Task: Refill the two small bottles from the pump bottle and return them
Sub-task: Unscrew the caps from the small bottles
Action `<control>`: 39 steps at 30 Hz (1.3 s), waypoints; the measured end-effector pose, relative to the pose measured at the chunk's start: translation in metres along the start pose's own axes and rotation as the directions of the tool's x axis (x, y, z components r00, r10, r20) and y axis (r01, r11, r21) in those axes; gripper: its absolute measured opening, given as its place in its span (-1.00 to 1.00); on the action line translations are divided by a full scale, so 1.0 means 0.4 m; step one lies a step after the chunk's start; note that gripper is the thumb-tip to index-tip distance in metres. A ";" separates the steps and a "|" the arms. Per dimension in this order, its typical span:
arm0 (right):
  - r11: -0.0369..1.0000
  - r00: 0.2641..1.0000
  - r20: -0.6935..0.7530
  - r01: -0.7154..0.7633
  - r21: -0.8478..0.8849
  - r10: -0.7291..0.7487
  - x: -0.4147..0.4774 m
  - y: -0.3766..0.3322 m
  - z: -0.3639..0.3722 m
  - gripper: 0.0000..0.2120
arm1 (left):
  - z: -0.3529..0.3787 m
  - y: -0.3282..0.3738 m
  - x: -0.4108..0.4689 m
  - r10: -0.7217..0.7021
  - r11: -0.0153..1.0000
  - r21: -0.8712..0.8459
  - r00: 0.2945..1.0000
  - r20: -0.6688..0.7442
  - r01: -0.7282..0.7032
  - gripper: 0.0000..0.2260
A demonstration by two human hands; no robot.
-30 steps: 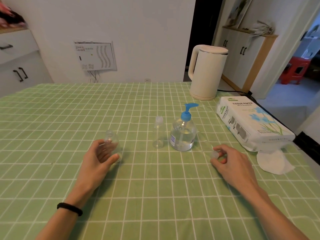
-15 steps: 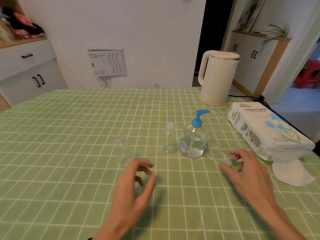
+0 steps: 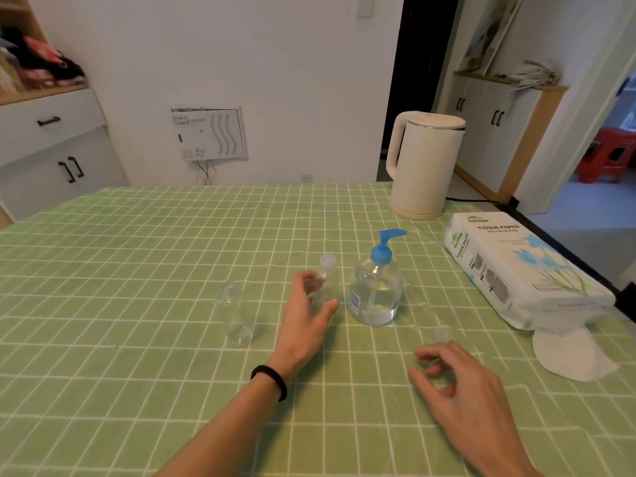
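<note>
Left hand (image 3: pixel 309 309) curled round capped bottle (image 3: pixel 327 270), just left of pump bottle (image 3: pixel 377 297), likely taken for uncapping. Uncapped bottle (image 3: pixel 237 316) stood apart at left, ready for filling. Right hand (image 3: pixel 459 380) loosely curled near loose cap (image 3: pixel 443 333); contents cannot be told.

the pump bottle (image 3: pixel 375 290), clear with a blue pump, stands upright on the green checked tablecloth (image 3: pixel 137 270). just left of it stands the capped small bottle (image 3: pixel 327 280), and the left hand (image 3: pixel 306 315) has fingers and thumb curled round it; a black wristband (image 3: pixel 270 380) sits on that wrist. further left of the pump bottle stands the open small bottle (image 3: pixel 237 318), apart from the hand. nearer the person and right of the pump bottle lies a small clear cap (image 3: pixel 443 333), just beyond the loosely curled fingers of the right hand (image 3: pixel 461 383). behind the pump bottle is a cream kettle (image 3: pixel 425 163); to its right, a tissue pack (image 3: pixel 516 273).
</note>
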State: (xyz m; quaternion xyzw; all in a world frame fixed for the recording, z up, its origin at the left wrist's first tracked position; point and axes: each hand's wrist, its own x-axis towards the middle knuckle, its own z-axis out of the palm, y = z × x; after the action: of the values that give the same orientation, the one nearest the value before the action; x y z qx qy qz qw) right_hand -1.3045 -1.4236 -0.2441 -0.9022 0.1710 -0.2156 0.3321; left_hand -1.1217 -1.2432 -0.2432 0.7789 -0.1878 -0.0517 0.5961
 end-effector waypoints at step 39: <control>0.915 0.964 0.252 -0.029 0.403 -0.081 -0.064 -0.151 0.005 -0.89 | -0.127 -0.024 -0.326 0.025 1.000 -0.022 0.984 0.175 -0.021 -0.54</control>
State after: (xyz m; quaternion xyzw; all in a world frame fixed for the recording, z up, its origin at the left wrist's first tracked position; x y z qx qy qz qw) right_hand -1.3151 -1.3675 -0.2121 -0.8370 0.0651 -0.1289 0.5278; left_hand -1.2244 -1.1489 -0.2564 0.7630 -0.2478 -0.1150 0.5858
